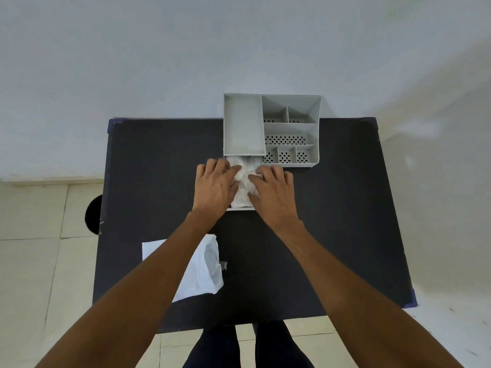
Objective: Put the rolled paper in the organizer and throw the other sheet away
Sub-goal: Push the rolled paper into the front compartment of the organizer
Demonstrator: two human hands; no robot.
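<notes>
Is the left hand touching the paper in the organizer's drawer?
Touching. The head view shows the left hand with fingers pressed onto the crumpled white paper in the pulled-out drawer of the organizer; no gap shows between them.

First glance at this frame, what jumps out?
Both hands, left hand and right hand, press crumpled white paper into the pulled-out drawer of a grey plastic desk organizer at the black table's far edge. A loosely curled white sheet lies near the front, under the left forearm.
</notes>
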